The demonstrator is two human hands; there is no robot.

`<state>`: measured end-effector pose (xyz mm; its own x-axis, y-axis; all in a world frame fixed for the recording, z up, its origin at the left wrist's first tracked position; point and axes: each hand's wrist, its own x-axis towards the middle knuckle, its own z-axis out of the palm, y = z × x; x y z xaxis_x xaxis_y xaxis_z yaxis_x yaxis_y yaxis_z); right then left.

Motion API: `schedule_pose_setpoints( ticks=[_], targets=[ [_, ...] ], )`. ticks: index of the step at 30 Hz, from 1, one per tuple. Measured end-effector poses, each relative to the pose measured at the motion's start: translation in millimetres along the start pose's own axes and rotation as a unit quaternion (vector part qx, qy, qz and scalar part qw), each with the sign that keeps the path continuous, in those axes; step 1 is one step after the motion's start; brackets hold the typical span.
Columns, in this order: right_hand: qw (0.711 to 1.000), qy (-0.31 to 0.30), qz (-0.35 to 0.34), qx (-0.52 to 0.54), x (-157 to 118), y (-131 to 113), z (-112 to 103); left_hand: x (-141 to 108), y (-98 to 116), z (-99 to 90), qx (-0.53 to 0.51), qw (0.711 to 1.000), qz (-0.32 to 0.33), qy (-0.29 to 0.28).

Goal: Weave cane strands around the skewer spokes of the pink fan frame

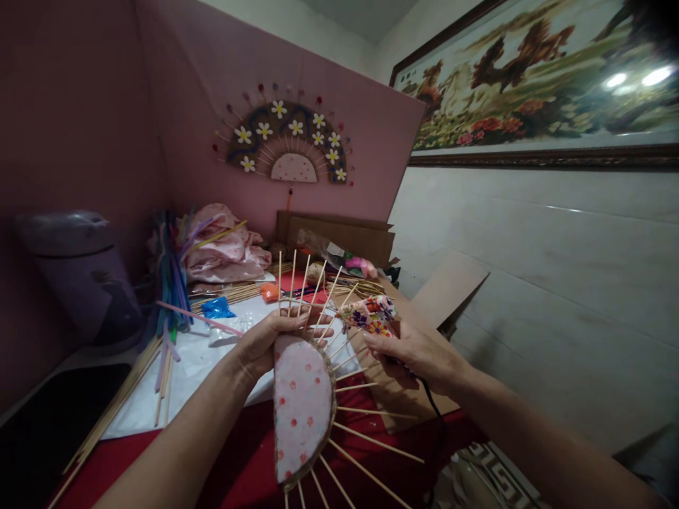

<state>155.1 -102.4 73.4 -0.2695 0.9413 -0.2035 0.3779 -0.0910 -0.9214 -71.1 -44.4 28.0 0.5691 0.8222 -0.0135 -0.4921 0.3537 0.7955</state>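
A half-round panel [302,406] covered in pale pink fabric with red dots is held tilted on its side, its curved edge facing right. Thin wooden sticks [378,442] fan out from that edge. My left hand [273,336] is closed on the panel's upper end, some fingers behind the sticks. In my right hand [411,350] is a flower-patterned tool [374,314], its tip pointing left towards the upper sticks and a black cord hanging below. Whether the tip touches a stick is too small to tell.
Pipe cleaners [172,276], loose sticks [119,403] and a purple container [88,283] stand left. Pink fabric [223,244] and cardboard [339,237] lie behind. A blue packet [217,307] rests on white paper. A finished fan [286,141] hangs on the pink board.
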Motion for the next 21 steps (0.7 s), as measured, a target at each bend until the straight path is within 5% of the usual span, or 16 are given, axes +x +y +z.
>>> schedule_pose_setpoints(
  ticks=[21],
  targets=[
    [1.000, -0.008, 0.005, 0.015, -0.6, 2.1, -0.8, 0.1, 0.9, 4.1, -0.014, 1.000, 0.000, 0.011]
  ],
)
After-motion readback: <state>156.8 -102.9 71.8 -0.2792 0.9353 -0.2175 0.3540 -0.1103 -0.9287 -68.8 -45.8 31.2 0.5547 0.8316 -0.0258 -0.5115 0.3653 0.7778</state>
